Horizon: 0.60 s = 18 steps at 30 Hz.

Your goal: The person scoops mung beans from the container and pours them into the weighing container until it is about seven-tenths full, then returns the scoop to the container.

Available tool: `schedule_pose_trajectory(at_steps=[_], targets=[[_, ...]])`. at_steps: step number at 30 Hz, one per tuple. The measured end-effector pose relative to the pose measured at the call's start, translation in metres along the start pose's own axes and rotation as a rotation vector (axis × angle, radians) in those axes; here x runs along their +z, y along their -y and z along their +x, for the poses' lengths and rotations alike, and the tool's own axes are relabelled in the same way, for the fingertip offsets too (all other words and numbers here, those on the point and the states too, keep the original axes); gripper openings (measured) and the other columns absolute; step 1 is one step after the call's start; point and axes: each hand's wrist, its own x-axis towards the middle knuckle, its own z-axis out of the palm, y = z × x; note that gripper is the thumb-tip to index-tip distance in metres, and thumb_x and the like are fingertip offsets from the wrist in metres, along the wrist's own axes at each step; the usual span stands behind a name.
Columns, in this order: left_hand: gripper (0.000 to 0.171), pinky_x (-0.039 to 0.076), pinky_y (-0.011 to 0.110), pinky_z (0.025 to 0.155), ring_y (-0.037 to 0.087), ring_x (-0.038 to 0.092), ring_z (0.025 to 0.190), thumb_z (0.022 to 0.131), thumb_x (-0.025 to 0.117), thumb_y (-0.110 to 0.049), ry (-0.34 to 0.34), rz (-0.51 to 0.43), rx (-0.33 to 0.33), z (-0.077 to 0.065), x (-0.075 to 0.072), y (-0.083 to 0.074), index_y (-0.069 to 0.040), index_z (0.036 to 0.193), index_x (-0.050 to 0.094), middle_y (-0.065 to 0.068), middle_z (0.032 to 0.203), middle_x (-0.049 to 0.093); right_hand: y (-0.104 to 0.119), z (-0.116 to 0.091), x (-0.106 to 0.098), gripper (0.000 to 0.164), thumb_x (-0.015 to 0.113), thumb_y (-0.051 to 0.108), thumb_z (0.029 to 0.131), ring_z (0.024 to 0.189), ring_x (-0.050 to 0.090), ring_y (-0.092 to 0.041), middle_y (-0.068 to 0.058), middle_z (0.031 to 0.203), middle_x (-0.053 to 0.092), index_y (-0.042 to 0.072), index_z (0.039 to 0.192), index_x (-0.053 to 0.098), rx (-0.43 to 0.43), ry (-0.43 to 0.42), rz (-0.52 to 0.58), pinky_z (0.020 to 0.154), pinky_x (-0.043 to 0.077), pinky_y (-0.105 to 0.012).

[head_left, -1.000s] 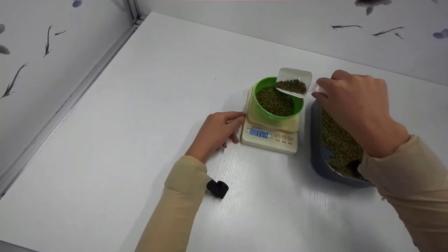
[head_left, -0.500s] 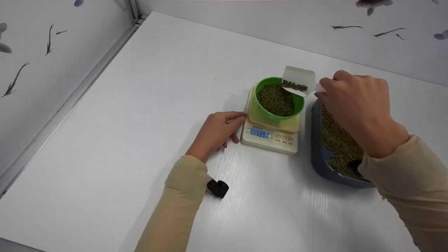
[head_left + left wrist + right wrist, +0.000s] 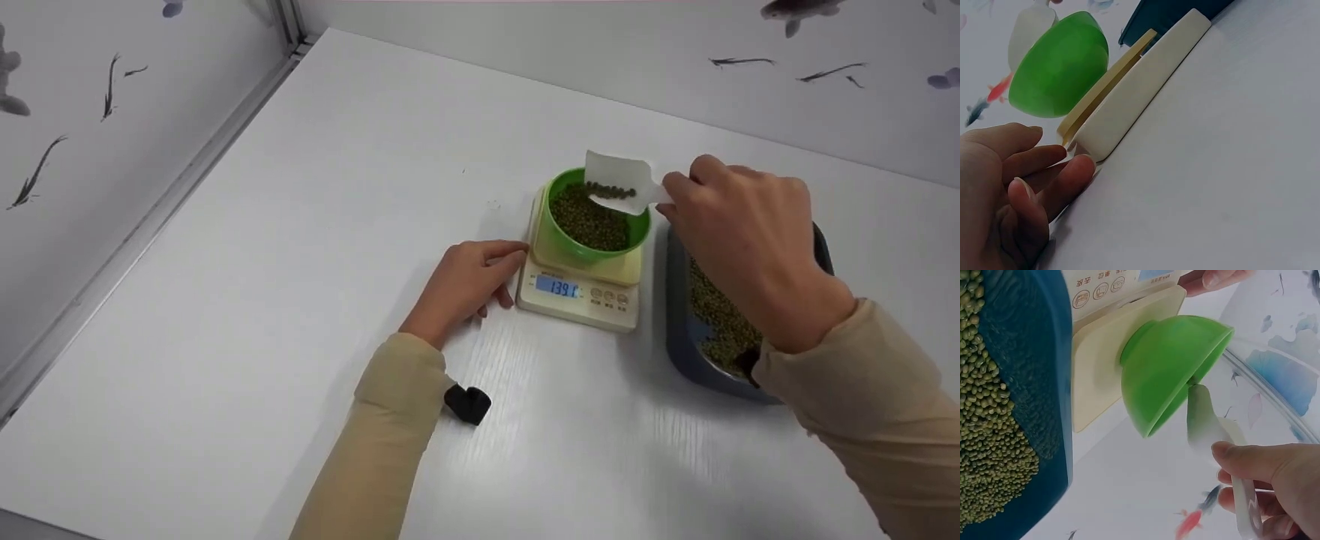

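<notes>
My right hand [image 3: 750,217] grips the handle of a white scoop [image 3: 637,174], tilted over the rim of a green bowl [image 3: 589,252]. A small row of mung beans [image 3: 611,191] lies in the scoop, and more beans fill much of the bowl. The bowl stands on a cream digital kitchen scale [image 3: 577,311], whose lit display [image 3: 557,286] reads about 139.1. Beside the scale's left edge is my left hand [image 3: 469,277], fingers loosely bent and fingertips at its side; the left wrist view shows nothing held in them. In the right wrist view the scoop's tip [image 3: 1201,408] overlaps the bowl's opening.
A dark blue tub [image 3: 677,315] of mung beans stands right of the scale, partly hidden under my right forearm. A small black object [image 3: 467,405] sits by my left cuff. Patterned walls [image 3: 525,37] border the white table [image 3: 300,225] at the back and left.
The scoop first shifted slightly right and up, then back left and lower over the bowl. Fewer beans remain in it. The display went from 139.0 to 139.1. My left hand stayed put.
</notes>
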Motion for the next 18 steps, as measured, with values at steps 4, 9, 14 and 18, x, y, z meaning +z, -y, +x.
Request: schedule_pose_trajectory(at_steps=[4, 9, 14, 18], targets=[[0.027, 0.042, 0.032, 0.036, 0.017, 0.045, 0.039, 0.087, 0.05, -0.047, 0.0, -0.002, 0.01, 0.0, 0.002, 0.0, -0.039, 0.112, 0.059, 0.005, 0.057, 0.062, 0.002, -0.003, -0.003, 0.031, 0.072, 0.008, 0.074, 0.039, 0.033, -0.022, -0.008, 0.056, 0.039, 0.006, 0.059, 0.045, -0.007, -0.012, -0.002, 0.03, 0.025, -0.036], [0.028, 0.042, 0.033, 0.036, 0.017, 0.045, 0.039, 0.087, 0.05, -0.047, 0.008, 0.004, 0.013, 0.002, 0.003, -0.002, -0.039, 0.112, 0.059, 0.004, 0.057, 0.061, 0.004, -0.009, -0.008, 0.016, 0.069, 0.007, 0.077, 0.042, 0.038, -0.025, -0.012, 0.063, 0.045, 0.001, 0.072, 0.056, -0.03, 0.018, -0.03, 0.03, 0.029, -0.038], [0.029, 0.042, 0.033, 0.036, 0.018, 0.046, 0.039, 0.087, 0.051, -0.047, 0.009, 0.006, 0.011, 0.003, 0.001, -0.001, -0.038, 0.113, 0.059, 0.004, 0.057, 0.061, 0.003, -0.016, -0.009, 0.006, 0.064, 0.002, 0.079, 0.044, 0.042, -0.027, -0.014, 0.067, 0.049, -0.001, 0.076, 0.059, -0.032, -0.002, -0.047, 0.031, 0.033, -0.04], [0.029, 0.042, 0.032, 0.037, 0.018, 0.048, 0.042, 0.087, 0.05, -0.046, 0.013, 0.005, 0.011, 0.004, -0.001, 0.001, -0.037, 0.113, 0.059, 0.005, 0.058, 0.062, 0.0, -0.02, -0.008, 0.011, 0.069, 0.005, 0.076, 0.044, 0.043, -0.026, -0.015, 0.068, 0.051, -0.001, 0.076, 0.06, -0.032, -0.026, -0.048, 0.03, 0.032, -0.038]])
